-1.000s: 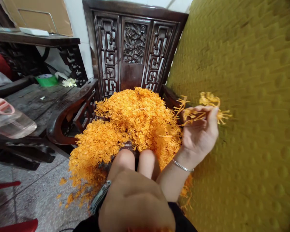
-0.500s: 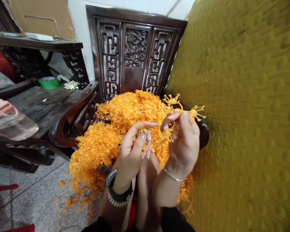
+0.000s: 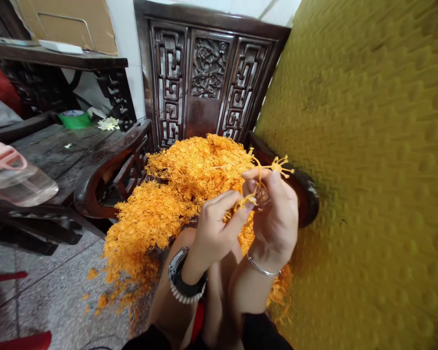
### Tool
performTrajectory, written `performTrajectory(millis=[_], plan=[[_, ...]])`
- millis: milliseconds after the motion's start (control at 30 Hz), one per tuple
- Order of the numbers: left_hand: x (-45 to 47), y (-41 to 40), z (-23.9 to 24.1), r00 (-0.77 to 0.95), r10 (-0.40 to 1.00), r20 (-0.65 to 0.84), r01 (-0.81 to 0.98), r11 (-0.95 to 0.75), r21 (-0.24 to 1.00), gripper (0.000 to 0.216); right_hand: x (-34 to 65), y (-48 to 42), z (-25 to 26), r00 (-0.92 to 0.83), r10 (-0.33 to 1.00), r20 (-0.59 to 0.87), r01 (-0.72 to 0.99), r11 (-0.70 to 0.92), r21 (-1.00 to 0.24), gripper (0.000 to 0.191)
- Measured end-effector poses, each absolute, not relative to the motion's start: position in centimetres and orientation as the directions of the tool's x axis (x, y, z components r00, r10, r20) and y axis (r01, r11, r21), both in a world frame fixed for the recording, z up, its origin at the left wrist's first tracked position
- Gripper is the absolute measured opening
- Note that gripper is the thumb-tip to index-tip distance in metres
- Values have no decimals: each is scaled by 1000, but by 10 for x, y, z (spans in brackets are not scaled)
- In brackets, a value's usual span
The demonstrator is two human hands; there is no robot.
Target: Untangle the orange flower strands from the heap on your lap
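Note:
My left hand (image 3: 215,228) and my right hand (image 3: 273,214) meet over my knees, in front of a big heap of orange plastic flower sprigs (image 3: 175,194) on a dark carved wooden chair (image 3: 204,73). Thumb and fingers of my right hand are closed on an orange sprig (image 3: 275,167) that sticks up past them. The left fingers pinch a small orange piece (image 3: 245,200) right beside that sprig. A watch and a bead band sit on my left wrist, a thin bangle on my right.
A large yellow studded panel (image 3: 368,170) fills the right side, close to my right hand. Left stands a dark wooden table (image 3: 54,150) with a clear pink-lidded jug (image 3: 14,177) and green tape roll (image 3: 73,119). Loose orange bits (image 3: 98,291) lie on the floor.
My right hand came back from the yellow panel toward my knees with the sprig. My left hand rose from my lap and closed on a small piece beside it.

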State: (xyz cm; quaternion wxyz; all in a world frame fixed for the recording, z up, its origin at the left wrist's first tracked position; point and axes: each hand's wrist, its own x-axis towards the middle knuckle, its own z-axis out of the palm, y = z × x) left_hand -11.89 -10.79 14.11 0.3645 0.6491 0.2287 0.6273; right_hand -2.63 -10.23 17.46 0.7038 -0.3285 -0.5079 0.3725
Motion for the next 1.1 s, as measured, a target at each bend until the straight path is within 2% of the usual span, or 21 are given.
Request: performTrajectory(millis=[67, 133, 233, 300, 367, 433, 500, 600, 667, 733, 867, 1033, 1100], plan=[[-117, -110, 141, 164, 720, 674, -200, -645, 738, 26, -34, -106, 175, 273, 828, 490, -237, 552, -799, 8], [-112, -113, 139, 179, 677, 714, -230, -677, 700, 31, -41, -111, 178, 310, 815, 489, -323, 574, -752, 7], [-105, -122, 135, 55, 615, 787, -328, -733, 596, 35, -33, -114, 184, 364, 806, 467, -460, 591, -662, 11], [-108, -129, 135, -60, 620, 782, -500, -697, 514, 36, -11, -109, 185, 462, 762, 454, -518, 647, -559, 12], [-119, -135, 138, -139, 649, 748, -644, -633, 429, 38, 17, -102, 184, 556, 667, 496, -494, 745, -449, 16], [-134, -137, 143, -190, 685, 703, -679, -609, 410, 38, 35, -98, 182, 490, 725, 484, -489, 688, -536, 18], [-145, -133, 148, -225, 759, 611, -660, -580, 476, 38, 33, -99, 181, 276, 794, 541, -480, 602, -638, 26], [-148, -122, 150, -210, 876, 434, -573, -470, 671, 34, 2, -108, 178, -79, 828, 554, -439, 470, -765, 40], [-146, -117, 148, -143, 921, 361, -489, -383, 784, 23, -20, -113, 175, -183, 843, 506, -378, 414, -828, 45], [-143, -116, 145, -91, 937, 337, -452, -341, 825, 18, -31, -116, 172, -242, 851, 466, -335, 378, -863, 49], [-145, -117, 140, 23, 943, 332, -557, -263, 788, 12, -24, -112, 166, -292, 829, 476, -381, 356, -853, 53], [-145, -111, 134, 165, 907, 387, -692, -173, 701, 8, -14, -106, 160, -288, 771, 568, -359, 462, -811, 49], [-142, -109, 133, 208, 879, 428, -710, -165, 685, 17, -14, -106, 157, -257, 761, 595, -370, 491, -789, 44]])
